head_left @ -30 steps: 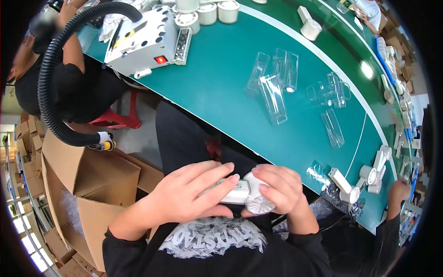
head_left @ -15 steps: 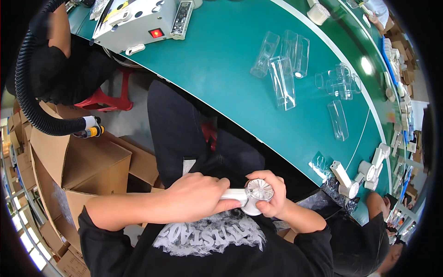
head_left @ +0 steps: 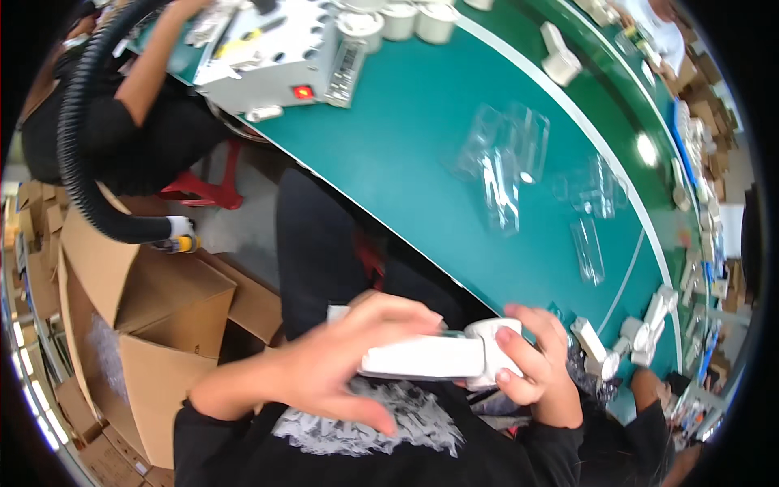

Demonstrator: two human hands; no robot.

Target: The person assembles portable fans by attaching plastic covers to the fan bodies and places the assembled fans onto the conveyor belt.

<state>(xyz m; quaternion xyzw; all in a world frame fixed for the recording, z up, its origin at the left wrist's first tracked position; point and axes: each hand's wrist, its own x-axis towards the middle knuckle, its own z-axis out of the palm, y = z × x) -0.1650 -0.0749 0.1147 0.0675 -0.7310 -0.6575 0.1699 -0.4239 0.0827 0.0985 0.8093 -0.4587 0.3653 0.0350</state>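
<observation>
Head cam: R hand [head_left: 531, 355] gripped white handheld device [head_left: 423, 359] by its round end, off the surface [head_left: 381, 154], short of near edge; L hand [head_left: 345, 351] open by handle, contact unclear (blur). Handle & end apparently joined; remaining work n/a visually. Bare room b/w edge & clear plastic cases [head_left: 501, 195].

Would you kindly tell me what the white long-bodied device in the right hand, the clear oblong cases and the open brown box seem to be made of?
White long-bodied device: probably hard plastic, smooth; its surface looks even and bright.
Clear oblong cases: likely thin plastic, glossy; they show highlights, and the green tabletop shows through.
Open brown box: apparently cardboard, matte, with folded flaps.
</observation>
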